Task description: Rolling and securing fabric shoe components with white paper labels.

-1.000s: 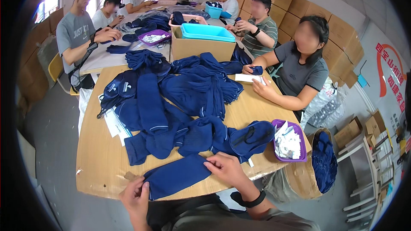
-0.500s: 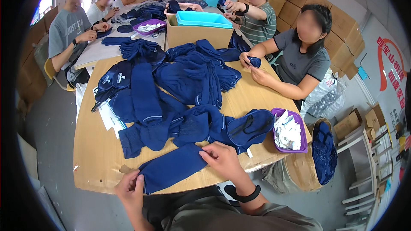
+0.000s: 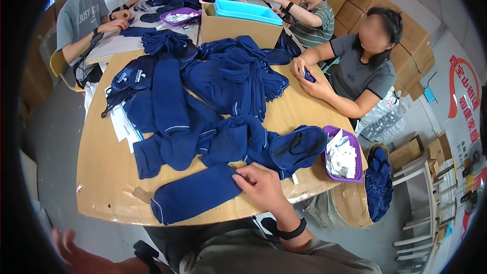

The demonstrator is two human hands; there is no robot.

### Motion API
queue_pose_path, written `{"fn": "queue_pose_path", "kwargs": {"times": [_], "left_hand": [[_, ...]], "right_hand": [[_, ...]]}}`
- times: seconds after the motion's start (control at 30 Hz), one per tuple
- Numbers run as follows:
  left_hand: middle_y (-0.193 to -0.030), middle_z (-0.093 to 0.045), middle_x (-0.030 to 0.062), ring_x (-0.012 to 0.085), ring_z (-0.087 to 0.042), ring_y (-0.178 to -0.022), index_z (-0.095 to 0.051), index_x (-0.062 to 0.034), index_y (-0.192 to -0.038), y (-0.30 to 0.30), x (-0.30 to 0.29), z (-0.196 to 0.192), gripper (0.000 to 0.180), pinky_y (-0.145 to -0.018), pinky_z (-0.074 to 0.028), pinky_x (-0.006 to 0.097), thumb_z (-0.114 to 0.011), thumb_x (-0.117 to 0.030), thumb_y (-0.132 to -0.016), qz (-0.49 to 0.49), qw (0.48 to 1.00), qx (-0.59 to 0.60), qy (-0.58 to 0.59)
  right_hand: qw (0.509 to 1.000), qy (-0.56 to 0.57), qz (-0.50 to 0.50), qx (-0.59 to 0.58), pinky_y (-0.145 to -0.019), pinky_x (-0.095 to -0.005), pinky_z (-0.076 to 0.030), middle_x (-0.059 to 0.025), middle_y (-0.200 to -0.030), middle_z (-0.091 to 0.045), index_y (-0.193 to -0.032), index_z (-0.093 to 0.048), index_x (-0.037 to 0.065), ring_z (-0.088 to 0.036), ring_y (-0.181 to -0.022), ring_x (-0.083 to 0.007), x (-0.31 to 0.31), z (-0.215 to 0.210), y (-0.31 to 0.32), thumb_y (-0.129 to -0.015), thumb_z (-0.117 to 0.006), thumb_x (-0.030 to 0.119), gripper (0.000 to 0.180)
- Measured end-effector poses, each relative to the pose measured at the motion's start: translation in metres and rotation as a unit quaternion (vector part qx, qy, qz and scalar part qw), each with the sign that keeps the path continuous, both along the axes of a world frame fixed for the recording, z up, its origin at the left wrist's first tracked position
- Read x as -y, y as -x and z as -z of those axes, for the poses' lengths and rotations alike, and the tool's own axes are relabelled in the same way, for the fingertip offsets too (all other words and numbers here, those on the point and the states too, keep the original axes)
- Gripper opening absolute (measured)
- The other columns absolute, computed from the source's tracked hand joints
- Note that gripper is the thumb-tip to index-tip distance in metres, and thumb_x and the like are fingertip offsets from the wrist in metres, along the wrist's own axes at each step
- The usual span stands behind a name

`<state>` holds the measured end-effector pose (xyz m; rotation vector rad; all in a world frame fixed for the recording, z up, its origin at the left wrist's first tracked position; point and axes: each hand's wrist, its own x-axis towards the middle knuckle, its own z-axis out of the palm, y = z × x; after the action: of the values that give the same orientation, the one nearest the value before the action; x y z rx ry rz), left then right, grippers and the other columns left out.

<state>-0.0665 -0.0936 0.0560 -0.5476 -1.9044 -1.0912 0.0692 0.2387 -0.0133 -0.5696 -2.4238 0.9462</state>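
Observation:
A flat navy sock [image 3: 195, 195] with a thin pale line at its cuff lies across the near edge of the table. My right hand [image 3: 261, 186] is closed in a pinch on its right end, thumb against the fingers. Off the table at the lower left, my left hand [image 3: 78, 254] holds nothing, its fingers apart and slightly blurred. Just beyond the sock spreads a heap of navy socks [image 3: 223, 83]. A rounded navy fabric piece with black straps [image 3: 298, 148] lies beyond my right hand.
A purple basket [image 3: 359, 165] of white slips stands at the table's right edge, above a carton of navy items [image 3: 378, 182]. A cardboard box [image 3: 238, 33] bears a blue tray [image 3: 248, 10]. A co-worker [image 3: 362, 66] sits at the right; others work farther back.
My left hand has let go of the sock's cuff end and moved down and left, off the table. My right hand keeps its pinch. The view has shifted slightly.

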Motion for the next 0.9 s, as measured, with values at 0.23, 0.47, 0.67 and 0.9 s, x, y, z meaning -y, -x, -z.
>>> {"fn": "queue_pose_path", "kwargs": {"times": [0.23,0.47,0.67,0.9], "left_hand": [[-0.073,-0.066,0.0116,0.0264,-0.066,-0.073,-0.071,-0.0050,-0.094,0.000,-0.090,0.044,0.026,-0.065,-0.051,0.032,-0.073,-0.006,-0.068,0.471,0.842,0.181,0.190],[-0.067,-0.064,0.0086,0.0231,-0.058,-0.059,-0.073,-0.0046,-0.082,0.009,-0.100,0.061,0.015,-0.056,-0.045,0.031,-0.072,0.000,-0.067,0.417,0.854,0.218,0.221],[-0.069,-0.066,0.0089,0.0182,-0.060,-0.063,-0.073,-0.0031,-0.084,0.017,-0.093,0.067,0.016,-0.057,-0.046,0.028,-0.072,0.000,-0.069,0.437,0.846,0.283,0.111],[-0.068,-0.064,0.0062,0.0118,-0.062,-0.062,-0.069,0.0034,-0.096,0.023,-0.080,0.073,0.016,-0.058,-0.047,0.023,-0.064,0.003,-0.081,0.466,0.752,0.464,-0.045]], "right_hand": [[1.000,-0.015,0.005,-0.002,-0.055,-0.0325,-0.047,-0.0092,-0.074,-0.062,-0.087,-0.066,0.003,-0.061,-0.062,-0.0231,-0.010,0.003,0.001,-0.085,-0.067,0.018,0.015],[0.981,0.150,-0.055,0.109,-0.054,-0.0314,-0.046,-0.0133,-0.068,-0.063,-0.084,-0.066,-0.003,-0.062,-0.056,-0.0207,-0.012,-0.017,0.007,-0.088,-0.063,0.019,0.022],[0.994,0.101,0.029,-0.016,-0.051,-0.0289,-0.044,-0.0134,-0.066,-0.063,-0.087,-0.067,-0.003,-0.059,-0.050,-0.0172,-0.008,0.003,-0.001,-0.088,-0.063,0.017,0.021],[0.995,0.004,0.062,-0.078,-0.050,-0.0330,-0.040,-0.0139,-0.064,-0.057,-0.082,-0.065,-0.001,-0.054,-0.053,-0.0250,0.003,-0.001,0.000,-0.091,-0.057,0.014,0.020]]}}
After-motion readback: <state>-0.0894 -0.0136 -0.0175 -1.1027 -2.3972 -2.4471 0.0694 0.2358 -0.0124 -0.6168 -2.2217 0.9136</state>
